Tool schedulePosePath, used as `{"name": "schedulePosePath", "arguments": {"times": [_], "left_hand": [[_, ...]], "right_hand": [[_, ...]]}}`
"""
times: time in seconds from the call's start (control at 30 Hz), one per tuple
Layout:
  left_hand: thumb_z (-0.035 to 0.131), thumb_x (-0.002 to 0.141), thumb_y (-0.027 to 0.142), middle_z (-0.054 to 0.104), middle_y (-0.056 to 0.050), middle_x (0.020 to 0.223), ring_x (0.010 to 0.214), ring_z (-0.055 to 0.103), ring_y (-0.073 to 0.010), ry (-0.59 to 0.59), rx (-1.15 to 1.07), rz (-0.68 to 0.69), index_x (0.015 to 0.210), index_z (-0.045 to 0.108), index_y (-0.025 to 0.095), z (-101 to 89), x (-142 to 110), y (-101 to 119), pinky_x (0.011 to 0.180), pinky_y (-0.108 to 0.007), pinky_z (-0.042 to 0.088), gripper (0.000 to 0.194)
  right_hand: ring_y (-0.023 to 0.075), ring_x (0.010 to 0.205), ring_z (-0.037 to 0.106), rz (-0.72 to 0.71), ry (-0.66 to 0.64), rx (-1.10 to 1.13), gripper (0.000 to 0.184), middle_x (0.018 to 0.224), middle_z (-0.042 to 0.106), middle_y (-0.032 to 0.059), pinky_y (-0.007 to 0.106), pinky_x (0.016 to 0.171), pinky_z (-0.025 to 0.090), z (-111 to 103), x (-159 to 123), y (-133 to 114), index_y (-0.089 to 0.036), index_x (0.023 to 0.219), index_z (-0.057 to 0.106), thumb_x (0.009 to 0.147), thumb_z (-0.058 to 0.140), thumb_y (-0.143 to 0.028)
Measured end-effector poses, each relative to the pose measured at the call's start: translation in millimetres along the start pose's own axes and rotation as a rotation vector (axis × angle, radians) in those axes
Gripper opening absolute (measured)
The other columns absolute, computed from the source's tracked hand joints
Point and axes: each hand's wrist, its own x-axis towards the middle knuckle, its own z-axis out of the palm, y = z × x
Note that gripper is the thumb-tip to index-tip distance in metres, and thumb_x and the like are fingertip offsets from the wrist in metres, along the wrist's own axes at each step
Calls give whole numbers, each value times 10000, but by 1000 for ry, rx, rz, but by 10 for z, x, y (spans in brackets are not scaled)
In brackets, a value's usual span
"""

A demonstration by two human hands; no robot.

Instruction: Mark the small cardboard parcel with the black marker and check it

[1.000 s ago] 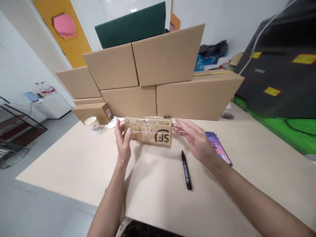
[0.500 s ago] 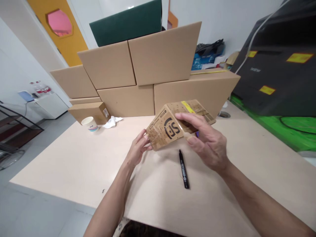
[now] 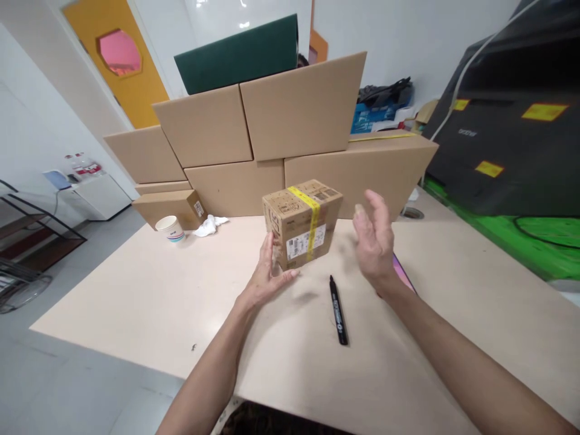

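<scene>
A small cardboard parcel (image 3: 302,221) with a yellow tape strip and a white label stands tilted above the beige table (image 3: 136,290). My left hand (image 3: 268,278) cups its lower left corner from below, thumb against the bottom edge. Just right of the parcel my right hand (image 3: 374,243) hovers with fingers spread and loosely curled, not touching it. A black marker (image 3: 338,310) lies on the table between my forearms.
A wall of large cardboard boxes (image 3: 299,109) lines the table's far side. A paper cup (image 3: 170,228) and crumpled tissue (image 3: 209,225) sit at the back left. A phone (image 3: 401,273) lies partly hidden under my right wrist. A black machine (image 3: 516,121) stands at the right.
The parcel was turned from showing its long printed face to its labelled, yellow-taped side. My right hand gripped it half a second ago and has now let go; the left hand moved under it.
</scene>
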Motion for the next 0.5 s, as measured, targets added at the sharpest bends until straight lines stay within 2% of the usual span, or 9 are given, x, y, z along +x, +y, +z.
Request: {"name": "schedulePosePath", "arguments": {"times": [0.1,0.17,0.23,0.33,0.5], "left_hand": [[734,834,612,85,-158,1754,1621,74,-390,-20,-25,16,1662,121,262,42,-2,3,1307,-585,104,1088],[778,813,566,137,-155,1748,1622,88,-382,-7,-74,11,1648,212,258,76,-13,22,1317,-552,83,1055],[820,783,537,163,-160,1743,1620,106,-379,23,-132,-13,1635,261,249,106,-21,26,1321,-534,63,1058],[838,764,531,161,-164,1744,1625,79,-369,39,-170,-51,1625,281,234,139,-15,-18,1319,-539,21,1068],[876,724,511,139,-181,1745,1626,49,-374,63,-255,-79,1614,308,202,177,-2,-85,1316,-534,4,1100]], "right_hand": [[318,1505,418,389,-97,181,630,1572,532,83,564,1232,323,62,126,365,-332,1403,571,885,579,-691],[300,1502,429,518,-204,237,639,1587,524,60,541,1223,356,113,153,571,-355,1359,592,830,639,-710],[286,1500,435,564,-234,257,646,1579,537,54,530,1230,356,160,146,720,-351,1339,604,803,663,-708],[273,1521,406,582,-223,265,657,1583,535,44,541,1257,298,202,122,831,-345,1332,611,784,675,-702],[298,1425,529,573,-318,340,554,1419,689,71,549,1216,353,194,95,740,-276,1159,733,805,658,-695]]}}
